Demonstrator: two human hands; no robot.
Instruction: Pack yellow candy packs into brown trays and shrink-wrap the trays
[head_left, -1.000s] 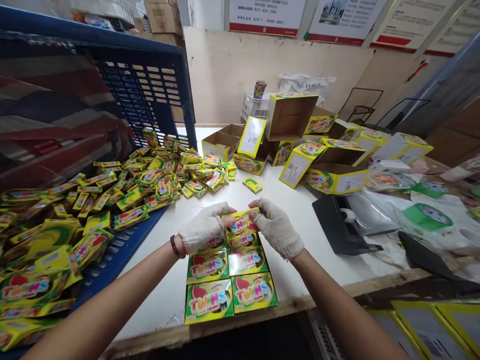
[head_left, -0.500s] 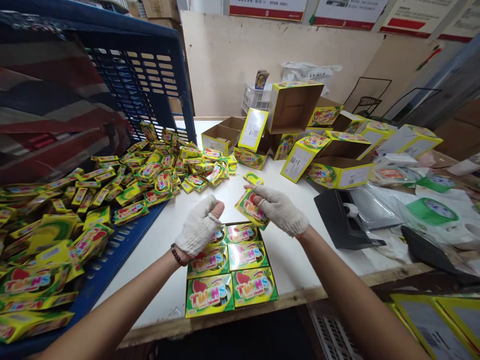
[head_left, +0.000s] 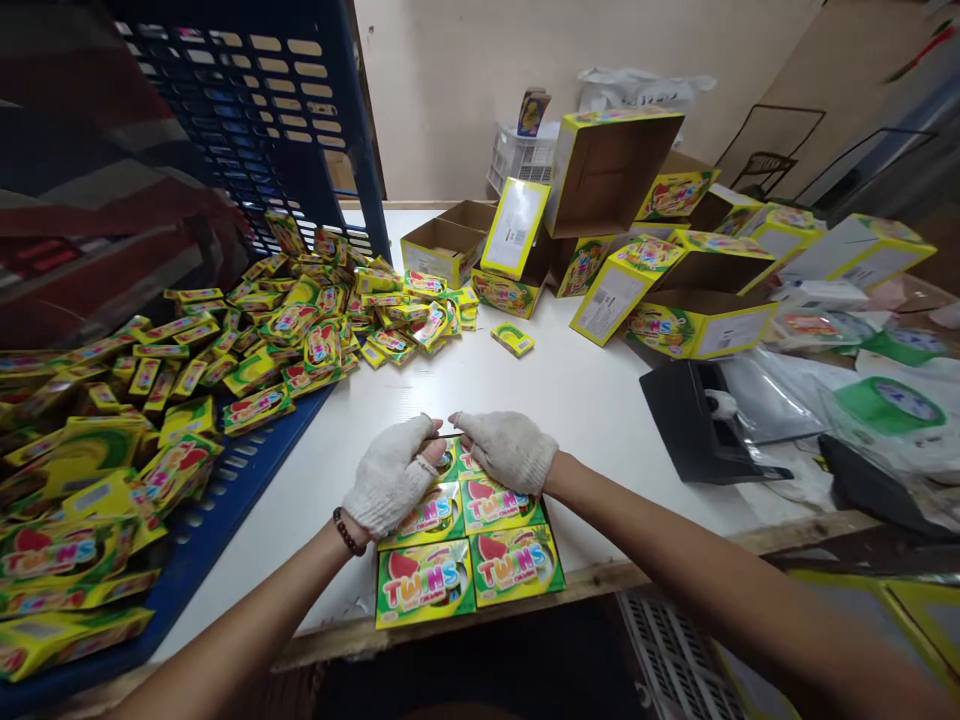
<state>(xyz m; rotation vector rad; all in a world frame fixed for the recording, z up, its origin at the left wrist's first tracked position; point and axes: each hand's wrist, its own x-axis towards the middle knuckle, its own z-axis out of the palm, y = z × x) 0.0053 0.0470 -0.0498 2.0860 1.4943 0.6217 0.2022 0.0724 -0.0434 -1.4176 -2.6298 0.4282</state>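
Two columns of small green and yellow TWINS boxes (head_left: 516,566) lie face up in a carton (head_left: 451,436) at the table's front edge. My left hand (head_left: 394,472), in a white fingerless glove, grips the carton's far left side with the thumb toward the middle. Opposite it, my right hand (head_left: 510,450), gloved alike, closes on the far right side, partly covering a box there. The farthest boxes are partly hidden by both hands. A single small box (head_left: 513,340) lies apart on the white table (head_left: 585,430).
At left, a blue crate (head_left: 247,470) spills a heap of loose small boxes (head_left: 300,330). Open cartons (head_left: 615,175) are stacked at the back. A black tape dispenser (head_left: 694,420) and green tape rolls (head_left: 889,403) lie to the right.
My right hand has moved left and down to the carton's far edge; the small box it held is no longer seen in it. The view has shifted slightly downward.
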